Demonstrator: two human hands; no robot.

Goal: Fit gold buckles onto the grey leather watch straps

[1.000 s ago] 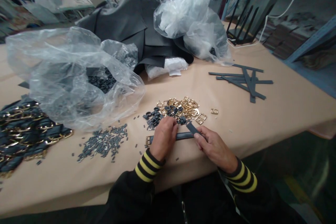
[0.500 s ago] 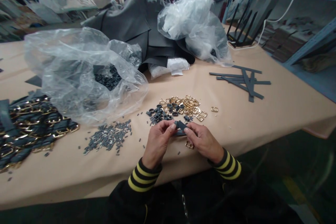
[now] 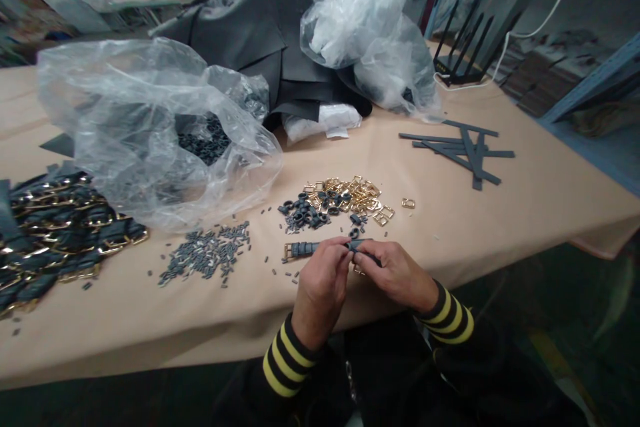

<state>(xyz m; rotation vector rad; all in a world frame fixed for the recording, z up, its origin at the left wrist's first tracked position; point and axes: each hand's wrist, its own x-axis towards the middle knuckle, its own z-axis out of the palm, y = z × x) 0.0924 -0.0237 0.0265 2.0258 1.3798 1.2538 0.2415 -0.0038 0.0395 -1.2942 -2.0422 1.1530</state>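
Note:
My left hand [image 3: 324,283] is closed, with thumb and fingertips pinched on a dark grey strap [image 3: 369,256]. My right hand [image 3: 397,273] pinches the same strap just to the right, its fingertips meeting those of the left. Behind my left fingers a grey strap with a gold buckle [image 3: 301,249] lies on the table; whether it joins the held piece is hidden. Past the fingertips sit small dark grey loops [image 3: 306,211] and a heap of gold buckles [image 3: 357,193]. Another gold buckle is partly covered under my right hand.
Small grey pieces [image 3: 205,252] are scattered left of my hands. Buckled straps [image 3: 65,233] are piled farther left. Clear plastic bags [image 3: 165,100] and dark grey sheet material [image 3: 240,27] stand behind. Loose grey strips [image 3: 465,150] and a black router [image 3: 457,70] are on the right.
My left hand has shifted right and turned over at the held strap, uncovering the buckled strap on the table. My right hand has moved slightly right.

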